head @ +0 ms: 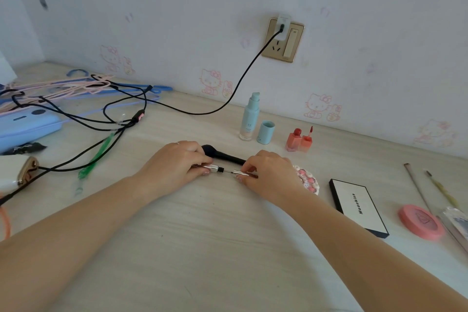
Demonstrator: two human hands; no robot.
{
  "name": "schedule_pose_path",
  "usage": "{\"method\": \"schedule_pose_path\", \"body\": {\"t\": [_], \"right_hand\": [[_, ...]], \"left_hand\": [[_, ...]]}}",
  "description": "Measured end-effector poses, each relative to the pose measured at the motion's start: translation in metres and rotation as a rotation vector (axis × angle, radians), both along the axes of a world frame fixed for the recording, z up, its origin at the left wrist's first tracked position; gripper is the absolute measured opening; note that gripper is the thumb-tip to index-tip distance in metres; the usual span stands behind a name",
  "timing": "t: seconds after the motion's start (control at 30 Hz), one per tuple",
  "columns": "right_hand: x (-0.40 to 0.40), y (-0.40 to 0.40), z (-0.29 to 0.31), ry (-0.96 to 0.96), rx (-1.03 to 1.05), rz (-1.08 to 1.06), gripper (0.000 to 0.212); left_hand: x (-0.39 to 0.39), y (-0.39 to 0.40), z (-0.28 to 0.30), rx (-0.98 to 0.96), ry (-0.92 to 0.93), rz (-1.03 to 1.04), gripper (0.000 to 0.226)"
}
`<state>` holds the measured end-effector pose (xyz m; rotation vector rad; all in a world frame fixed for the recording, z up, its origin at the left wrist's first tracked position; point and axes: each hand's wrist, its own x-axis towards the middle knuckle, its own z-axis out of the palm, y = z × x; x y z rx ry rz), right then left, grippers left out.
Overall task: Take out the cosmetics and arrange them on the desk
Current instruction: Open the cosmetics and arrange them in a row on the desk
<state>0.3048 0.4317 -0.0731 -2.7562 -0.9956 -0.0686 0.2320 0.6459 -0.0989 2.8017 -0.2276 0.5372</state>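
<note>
A thin silver cosmetic pen (218, 169) lies level just above the desk, pulled apart in the middle so a thin dark tip shows. My left hand (174, 166) grips its barrel; my right hand (268, 172) pinches the silver cap end. Right behind them lies a black makeup brush (224, 154). A pale green pump bottle (250, 117) stands upright near the wall, its loose cap (266, 132) beside it, then an orange-red lip gloss (298, 140) with its wand out. A pink decorated compact (307, 180) peeks from behind my right hand.
To the right lie a white black-edged palette (358, 206), a pink round compact (420, 221) and thin brushes (442, 190). At the left are black cables (106, 119), hangers (83, 87), a blue case (27, 125) and a green comb (97, 156). A wall socket (283, 39) holds a charger.
</note>
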Motion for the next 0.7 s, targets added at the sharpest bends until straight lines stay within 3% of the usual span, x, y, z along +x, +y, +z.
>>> {"method": "schedule_pose_path", "body": {"t": [0.37, 0.7], "right_hand": [[-0.004, -0.018, 0.017, 0.082, 0.218, -0.02, 0.029], [0.014, -0.121, 0.035, 0.123, 0.402, -0.228, 0.021]], "left_hand": [[0.002, -0.019, 0.021, -0.124, -0.011, 0.01, 0.023], [0.061, -0.126, 0.056, -0.269, -0.007, -0.172, 0.018]]}}
